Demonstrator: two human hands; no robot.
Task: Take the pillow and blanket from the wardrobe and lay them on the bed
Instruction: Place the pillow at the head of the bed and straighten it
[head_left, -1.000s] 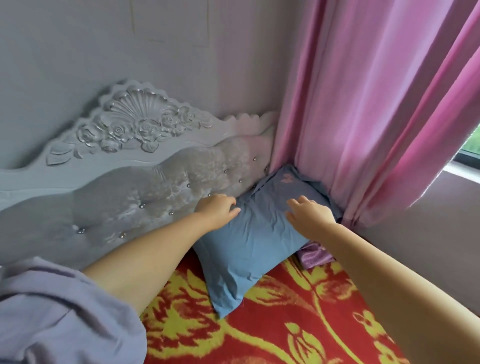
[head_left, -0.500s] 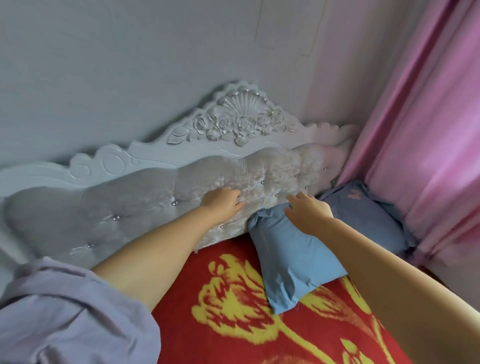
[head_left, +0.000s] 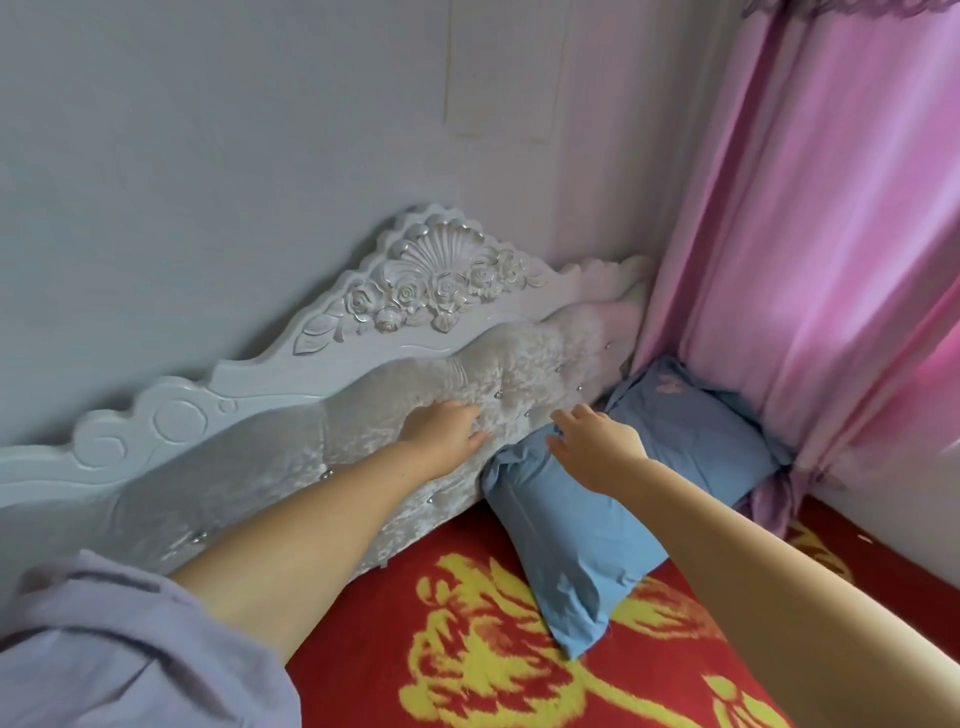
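Your right hand (head_left: 597, 447) lies flat with fingers spread, gripping nothing, on the upper end of the blue pillow (head_left: 587, 525). The pillow stretches from under that hand down onto the red and yellow blanket (head_left: 467, 639) and back toward the pink curtain (head_left: 810, 260). Just left of it, your left hand (head_left: 447, 431) presses open-palmed against the padded headboard (head_left: 291, 467), holding nothing.

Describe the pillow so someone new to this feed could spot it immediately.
Find the carved white headboard and follow it right to the corner where the pink curtain hangs. The pillow lies there on the red and yellow bedspread, under the right hand. It is the only plain blue thing in view.
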